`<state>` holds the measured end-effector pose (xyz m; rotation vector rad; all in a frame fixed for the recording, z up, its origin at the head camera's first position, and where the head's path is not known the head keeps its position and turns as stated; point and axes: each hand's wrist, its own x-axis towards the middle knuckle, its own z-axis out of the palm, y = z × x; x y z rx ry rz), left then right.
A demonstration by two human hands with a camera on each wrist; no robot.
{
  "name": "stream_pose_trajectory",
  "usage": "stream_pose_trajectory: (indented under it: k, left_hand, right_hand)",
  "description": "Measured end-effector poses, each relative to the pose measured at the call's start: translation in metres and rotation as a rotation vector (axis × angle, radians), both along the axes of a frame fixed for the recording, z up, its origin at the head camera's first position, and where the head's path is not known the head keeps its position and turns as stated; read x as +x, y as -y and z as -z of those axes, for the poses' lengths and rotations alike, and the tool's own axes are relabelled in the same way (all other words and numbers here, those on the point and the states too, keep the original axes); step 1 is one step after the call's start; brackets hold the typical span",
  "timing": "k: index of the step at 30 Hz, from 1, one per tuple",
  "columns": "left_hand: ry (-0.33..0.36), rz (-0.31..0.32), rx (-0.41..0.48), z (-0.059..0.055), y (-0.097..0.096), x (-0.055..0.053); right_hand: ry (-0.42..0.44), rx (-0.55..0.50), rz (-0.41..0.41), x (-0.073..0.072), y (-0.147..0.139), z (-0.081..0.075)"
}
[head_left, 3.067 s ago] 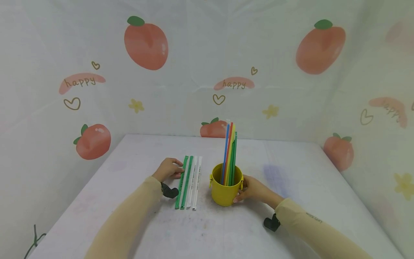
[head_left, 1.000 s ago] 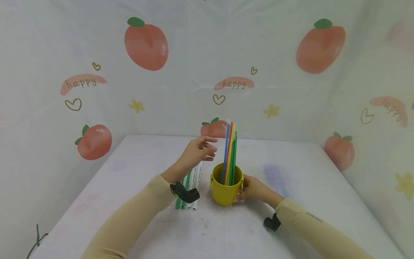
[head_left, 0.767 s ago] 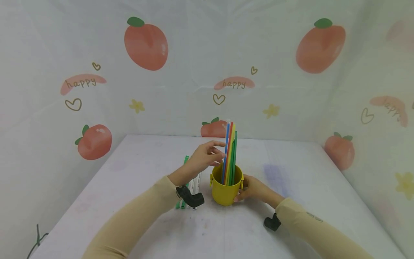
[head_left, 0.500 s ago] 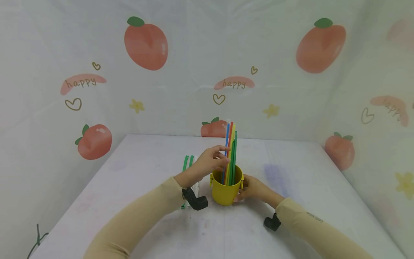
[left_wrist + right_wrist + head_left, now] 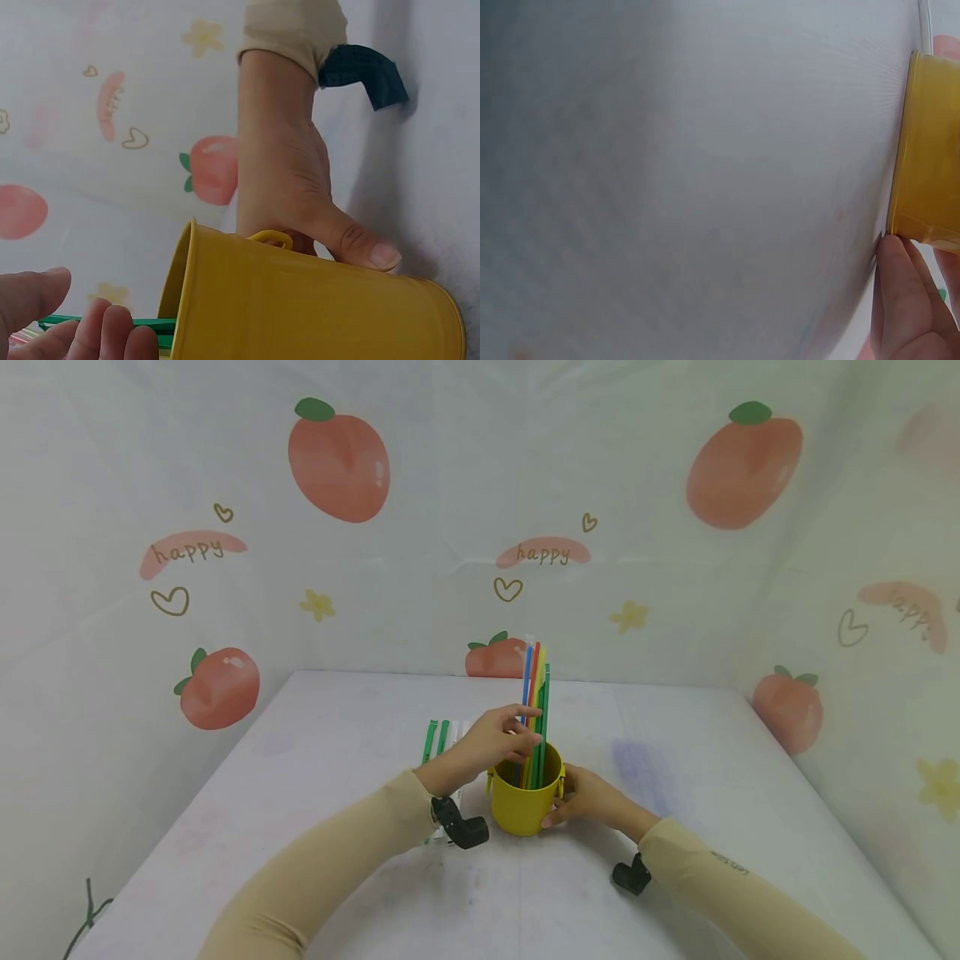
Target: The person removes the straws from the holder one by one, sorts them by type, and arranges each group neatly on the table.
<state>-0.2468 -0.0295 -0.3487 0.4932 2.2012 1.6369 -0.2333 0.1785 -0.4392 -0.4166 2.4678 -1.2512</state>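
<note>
A yellow bucket point(image 5: 521, 814) with small side handles stands upright on the table, holding a bunch of upright drinking straws point(image 5: 537, 681) in blue, red, yellow and green. Its right side is gripped by my right hand point(image 5: 596, 797); in the left wrist view the thumb point(image 5: 367, 247) lies along the bucket wall. My left hand point(image 5: 487, 745) is at the straws just above the rim, its fingers reaching across them. In the left wrist view its thumb stands apart from its other fingers, with green straws point(image 5: 154, 324) behind the fingertips. The hand hides part of the bunch.
Flat on the table point(image 5: 360, 877), left of the bucket, lie green paper-wrapped straws point(image 5: 430, 739) and white ones, partly covered by the left forearm. A white fruit-print cloth point(image 5: 450, 468) hangs behind the table. Each wrist carries a black camera point(image 5: 465, 831).
My left hand has left the flat straws, risen, and moved right to the straws in the bucket, sinking a little at the end. The right hand and bucket have stayed put.
</note>
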Motion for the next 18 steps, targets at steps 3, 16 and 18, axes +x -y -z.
stream_pose_trajectory:
  k: [3,16,18]
  left_hand:
    - [-0.008,0.009,-0.010,-0.001,-0.002,0.000]
    - [0.012,0.052,-0.034,0.003,-0.009,-0.003]
    - [0.032,0.058,-0.027,0.003,-0.011,-0.003]
  right_hand:
    - [-0.012,0.005,-0.008,-0.001,0.000,0.000]
    - [0.003,0.015,-0.011,0.000,0.001,-0.001]
    - [0.000,0.012,-0.019,0.000,0.001,-0.001]
